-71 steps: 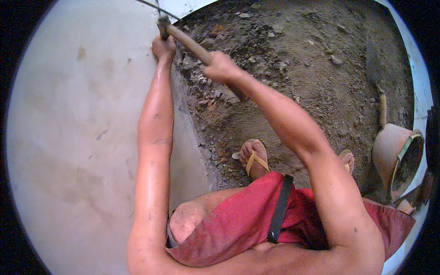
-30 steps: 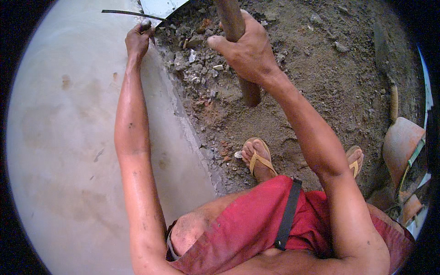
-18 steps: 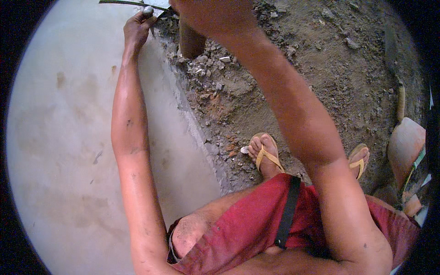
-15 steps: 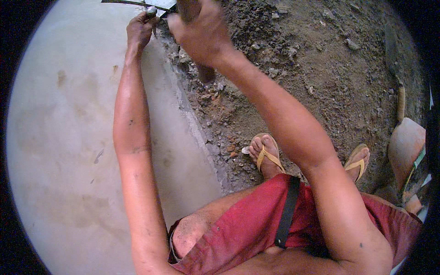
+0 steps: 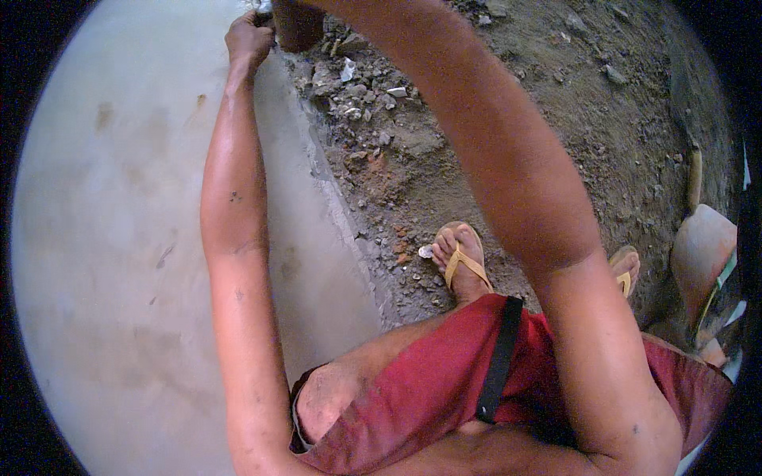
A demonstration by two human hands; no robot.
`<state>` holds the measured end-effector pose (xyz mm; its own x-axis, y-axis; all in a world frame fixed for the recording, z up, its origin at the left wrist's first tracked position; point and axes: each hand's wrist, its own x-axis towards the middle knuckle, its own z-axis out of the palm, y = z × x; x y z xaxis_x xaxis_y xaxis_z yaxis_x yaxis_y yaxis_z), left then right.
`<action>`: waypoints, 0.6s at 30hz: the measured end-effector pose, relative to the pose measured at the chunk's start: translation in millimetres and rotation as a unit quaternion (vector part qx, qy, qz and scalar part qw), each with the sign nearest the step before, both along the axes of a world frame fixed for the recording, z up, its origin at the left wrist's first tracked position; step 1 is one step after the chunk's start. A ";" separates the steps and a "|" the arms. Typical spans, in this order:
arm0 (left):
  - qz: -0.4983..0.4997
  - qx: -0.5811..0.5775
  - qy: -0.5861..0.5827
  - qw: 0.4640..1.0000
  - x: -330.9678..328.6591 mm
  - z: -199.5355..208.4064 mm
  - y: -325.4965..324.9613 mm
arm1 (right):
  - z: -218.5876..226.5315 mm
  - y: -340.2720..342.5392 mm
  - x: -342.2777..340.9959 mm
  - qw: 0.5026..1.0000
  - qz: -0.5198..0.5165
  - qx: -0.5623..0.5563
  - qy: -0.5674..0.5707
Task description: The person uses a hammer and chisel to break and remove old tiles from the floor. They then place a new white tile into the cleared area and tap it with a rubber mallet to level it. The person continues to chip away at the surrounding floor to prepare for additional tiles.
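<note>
My left hand (image 5: 250,40) is closed at the upper edge, over the border of the pale grey slab. A small shiny metal piece (image 5: 263,5) shows at its fingers; the rest of that piece is cut off. My right forearm (image 5: 500,135) reaches across to the same spot, and the right hand itself lies mostly beyond the upper edge. Close beside my left hand, the end of a thick brown tool handle (image 5: 298,30) hangs down from my right hand. The tool's head is out of view.
The smooth pale slab (image 5: 143,246) fills the left side, with a rough broken edge (image 5: 337,198). Rubble and dirt (image 5: 381,159) lie to its right. My sandalled foot (image 5: 464,258) stands by the edge. A shovel blade (image 5: 702,254) leans at the far right.
My right hand and the brown handle have moved up and left, mostly out of the picture, close to my left hand. The left hand has shifted slightly; the thin black bar is no longer visible.
</note>
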<state>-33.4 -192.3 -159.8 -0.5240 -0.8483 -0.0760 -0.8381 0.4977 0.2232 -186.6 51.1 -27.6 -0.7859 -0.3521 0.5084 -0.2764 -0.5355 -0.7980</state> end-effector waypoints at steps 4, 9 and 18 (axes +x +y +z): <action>-0.081 -0.083 -0.011 0.993 3.1 8.0 20.4 | -106.2 -15.1 64.2 0.935 0.082 0.335 0.077; -0.038 -0.076 0.032 0.996 7.3 9.9 18.2 | -120.5 28.4 53.4 0.851 0.281 0.437 -0.074; 0.081 -0.087 0.053 0.991 3.3 0.1 28.1 | -83.6 43.2 23.4 0.918 0.172 0.353 -0.054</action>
